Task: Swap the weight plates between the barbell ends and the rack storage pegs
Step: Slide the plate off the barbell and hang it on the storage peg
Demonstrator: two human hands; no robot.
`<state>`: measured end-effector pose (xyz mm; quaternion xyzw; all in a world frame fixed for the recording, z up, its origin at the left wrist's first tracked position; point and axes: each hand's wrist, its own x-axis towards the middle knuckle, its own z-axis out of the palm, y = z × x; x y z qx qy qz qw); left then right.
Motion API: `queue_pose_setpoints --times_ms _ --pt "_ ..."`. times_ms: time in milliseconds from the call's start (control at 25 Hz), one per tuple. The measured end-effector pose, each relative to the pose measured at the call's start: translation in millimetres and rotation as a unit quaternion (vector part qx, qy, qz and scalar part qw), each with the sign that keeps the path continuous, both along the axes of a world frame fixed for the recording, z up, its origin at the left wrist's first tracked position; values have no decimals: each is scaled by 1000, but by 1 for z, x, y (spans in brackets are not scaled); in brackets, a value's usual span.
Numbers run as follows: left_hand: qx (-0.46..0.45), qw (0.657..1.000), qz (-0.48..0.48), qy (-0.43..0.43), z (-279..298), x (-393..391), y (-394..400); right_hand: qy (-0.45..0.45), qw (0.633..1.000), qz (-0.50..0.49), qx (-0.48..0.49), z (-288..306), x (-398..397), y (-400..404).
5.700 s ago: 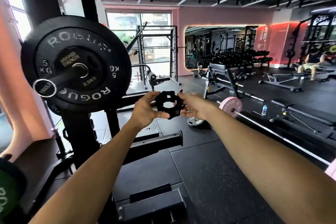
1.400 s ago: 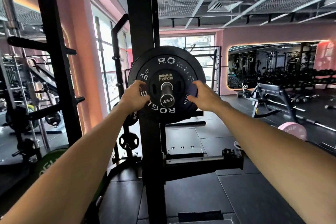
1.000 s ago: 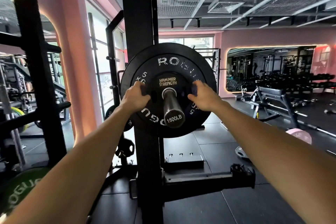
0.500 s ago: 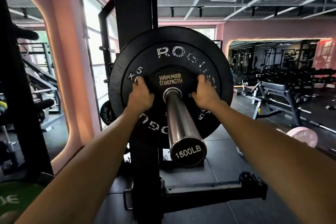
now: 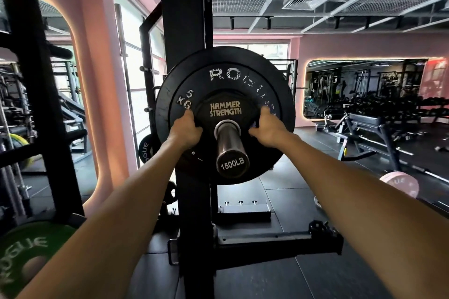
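A steel barbell sleeve (image 5: 232, 150) marked 1500LB points straight at me at centre frame. On it hangs a big black Rogue 5 kg plate (image 5: 233, 75), and in front of that a small black Hammer Strength plate (image 5: 224, 109). My left hand (image 5: 185, 130) grips the small plate's left edge. My right hand (image 5: 267, 128) grips its right edge. The lower part of both plates is hidden behind my hands and the sleeve.
The black rack upright (image 5: 184, 19) stands right behind the plates, with its base beam (image 5: 279, 243) low across the floor. A green Rogue plate (image 5: 21, 250) sits at lower left, a small black one (image 5: 145, 150) behind the upright. A pink plate (image 5: 399, 184) and benches lie right.
My view has pulled back a little, so the sleeve looks shorter and the plates smaller. Both hands stay on the small plate's edges. Earlier I held a collar clamp, which my hands no longer hold.
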<state>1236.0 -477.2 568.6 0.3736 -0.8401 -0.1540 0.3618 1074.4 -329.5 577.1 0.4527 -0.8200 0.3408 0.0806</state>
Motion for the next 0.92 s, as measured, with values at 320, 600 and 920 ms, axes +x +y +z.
queue_pose_setpoints --times_ms 320,600,920 --pt "-30 999 45 4 -6 91 119 60 998 13 -13 0 82 112" --pt "-93 994 56 -1 12 150 176 61 997 26 -26 11 140 169" --pt "-104 988 111 -3 38 284 170 62 994 85 -39 35 258 151"
